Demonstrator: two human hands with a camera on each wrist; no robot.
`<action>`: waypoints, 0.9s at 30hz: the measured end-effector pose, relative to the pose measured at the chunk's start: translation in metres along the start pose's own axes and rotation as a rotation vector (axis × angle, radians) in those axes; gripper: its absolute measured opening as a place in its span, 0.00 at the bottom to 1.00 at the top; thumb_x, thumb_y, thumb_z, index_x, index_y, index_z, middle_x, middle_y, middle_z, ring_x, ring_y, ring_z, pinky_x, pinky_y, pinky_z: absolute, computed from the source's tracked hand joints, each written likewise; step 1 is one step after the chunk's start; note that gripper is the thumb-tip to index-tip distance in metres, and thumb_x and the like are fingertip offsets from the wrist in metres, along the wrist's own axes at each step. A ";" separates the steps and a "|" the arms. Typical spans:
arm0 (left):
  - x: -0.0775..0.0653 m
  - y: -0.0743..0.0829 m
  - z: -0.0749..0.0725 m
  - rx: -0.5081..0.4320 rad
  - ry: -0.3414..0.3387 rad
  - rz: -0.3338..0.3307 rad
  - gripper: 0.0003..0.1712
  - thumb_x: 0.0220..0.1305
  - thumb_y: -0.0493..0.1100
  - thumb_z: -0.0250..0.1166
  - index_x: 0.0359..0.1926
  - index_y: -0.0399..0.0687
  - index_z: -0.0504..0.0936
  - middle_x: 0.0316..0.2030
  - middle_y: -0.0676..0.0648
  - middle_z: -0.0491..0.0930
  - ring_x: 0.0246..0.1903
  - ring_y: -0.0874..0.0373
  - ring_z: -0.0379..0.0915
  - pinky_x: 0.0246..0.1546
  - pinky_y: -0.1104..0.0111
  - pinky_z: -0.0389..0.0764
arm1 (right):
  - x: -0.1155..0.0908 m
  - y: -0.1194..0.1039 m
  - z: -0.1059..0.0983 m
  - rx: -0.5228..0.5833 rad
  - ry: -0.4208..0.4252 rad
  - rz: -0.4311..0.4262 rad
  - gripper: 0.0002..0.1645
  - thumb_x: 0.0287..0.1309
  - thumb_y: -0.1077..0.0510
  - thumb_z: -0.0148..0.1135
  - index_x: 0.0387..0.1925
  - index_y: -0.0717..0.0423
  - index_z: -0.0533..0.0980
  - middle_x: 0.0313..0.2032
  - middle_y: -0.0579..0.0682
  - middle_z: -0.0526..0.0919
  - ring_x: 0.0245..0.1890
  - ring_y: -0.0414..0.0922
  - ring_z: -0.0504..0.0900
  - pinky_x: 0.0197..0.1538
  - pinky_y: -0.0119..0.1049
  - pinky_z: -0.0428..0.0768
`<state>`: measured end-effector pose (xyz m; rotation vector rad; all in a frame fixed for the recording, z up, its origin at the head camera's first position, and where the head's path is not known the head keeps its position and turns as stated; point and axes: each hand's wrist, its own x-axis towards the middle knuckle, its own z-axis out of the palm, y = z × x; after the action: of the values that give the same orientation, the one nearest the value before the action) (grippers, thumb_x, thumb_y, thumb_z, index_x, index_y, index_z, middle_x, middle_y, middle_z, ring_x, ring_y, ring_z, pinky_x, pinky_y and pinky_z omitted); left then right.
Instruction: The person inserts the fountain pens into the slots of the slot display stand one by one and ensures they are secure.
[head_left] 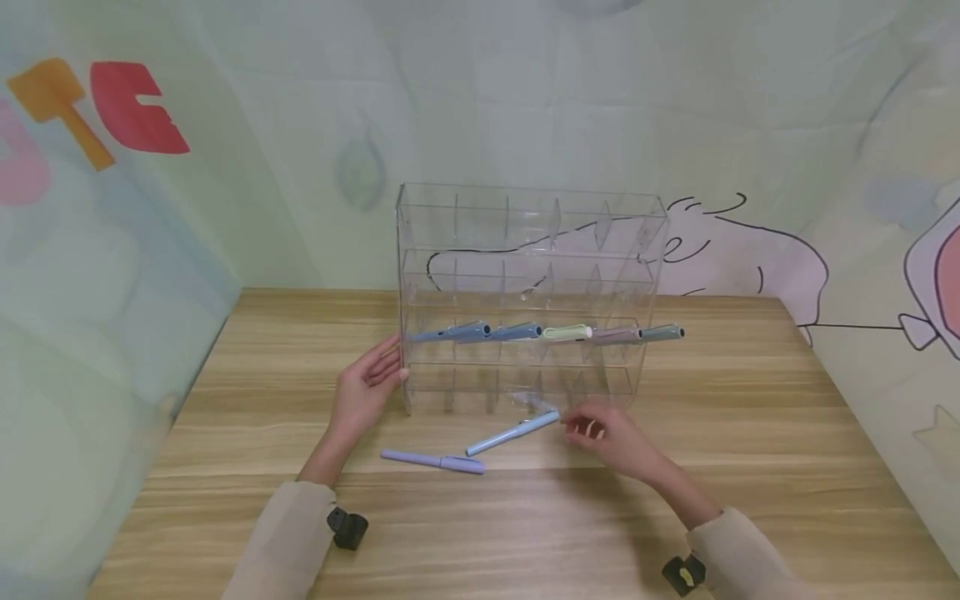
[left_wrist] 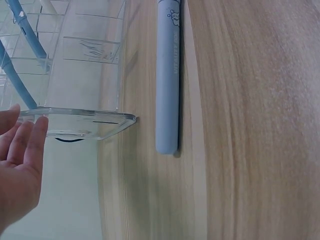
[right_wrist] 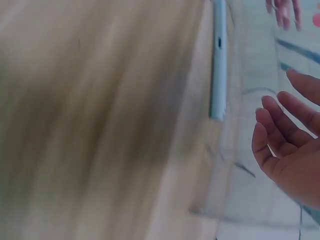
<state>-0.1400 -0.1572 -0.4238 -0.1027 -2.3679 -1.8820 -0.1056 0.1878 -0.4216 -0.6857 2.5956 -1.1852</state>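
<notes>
A clear acrylic pen rack (head_left: 529,197) with several divided tiers stands on the table. My left hand (head_left: 365,392) rests against its left side, fingers (left_wrist: 34,142) fairly straight along the panel and thumb near the front edge. A light blue pen (head_left: 512,432) lies slanted before the rack. Close to its upper right end, my right hand (head_left: 611,437) hovers with loosely bent fingers; the right wrist view shows a gap between them and the pen (right_wrist: 218,65). Further left lies a lavender-blue pen (head_left: 432,461), its body (left_wrist: 168,85) large in the left wrist view.
One rack tier holds several pens side by side: two blue ones (head_left: 468,332), a pale green one (head_left: 567,332), a mauve one (head_left: 617,335) and a grey-green one (head_left: 663,332). The wooden table (head_left: 480,542) meets a printed cloth backdrop (head_left: 300,167) behind the rack.
</notes>
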 end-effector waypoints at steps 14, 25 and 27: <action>-0.001 0.001 0.000 -0.022 -0.001 -0.002 0.28 0.56 0.25 0.60 0.60 0.36 0.68 0.52 0.32 0.72 0.51 0.45 0.71 0.45 0.77 0.78 | 0.016 -0.004 0.040 0.000 0.014 -0.055 0.14 0.49 0.66 0.65 0.40 0.64 0.77 0.27 0.45 0.74 0.27 0.39 0.71 0.26 0.27 0.75; 0.000 0.001 0.001 -0.026 -0.005 -0.001 0.28 0.56 0.25 0.60 0.59 0.35 0.68 0.52 0.31 0.71 0.51 0.44 0.71 0.45 0.77 0.77 | 0.022 0.009 0.044 -0.041 0.033 0.016 0.20 0.48 0.67 0.65 0.46 0.64 0.75 0.23 0.42 0.74 0.23 0.36 0.70 0.23 0.27 0.74; 0.000 0.001 0.001 -0.020 -0.006 -0.004 0.28 0.56 0.25 0.60 0.60 0.36 0.68 0.52 0.31 0.71 0.52 0.45 0.71 0.45 0.77 0.77 | 0.022 0.010 0.044 -0.045 0.036 0.029 0.20 0.48 0.67 0.65 0.46 0.64 0.75 0.23 0.42 0.74 0.23 0.37 0.70 0.24 0.27 0.74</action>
<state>-0.1402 -0.1564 -0.4231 -0.1058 -2.3553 -1.9102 -0.1120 0.1538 -0.4576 -0.6394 2.6598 -1.1446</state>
